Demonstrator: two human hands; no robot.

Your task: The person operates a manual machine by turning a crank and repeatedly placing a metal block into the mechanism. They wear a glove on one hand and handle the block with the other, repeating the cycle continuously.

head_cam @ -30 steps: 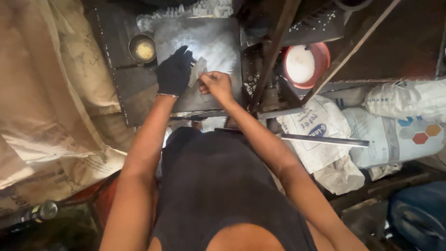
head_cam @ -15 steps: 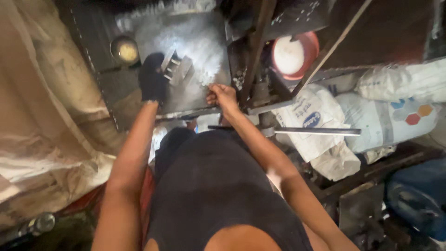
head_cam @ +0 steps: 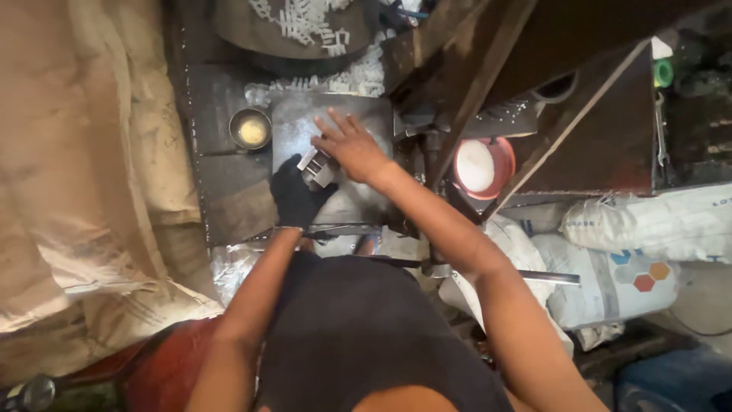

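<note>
Metal block, small and grey, in gloved left hand's grip; right hand spread open

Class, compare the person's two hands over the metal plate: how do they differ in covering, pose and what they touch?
The left hand wears a black glove; the right hand is bare. The left hand grips a small metal piece; the right hand lies spread, fingers extended, touching that piece from above. Both are over the grey metal plate.
</note>
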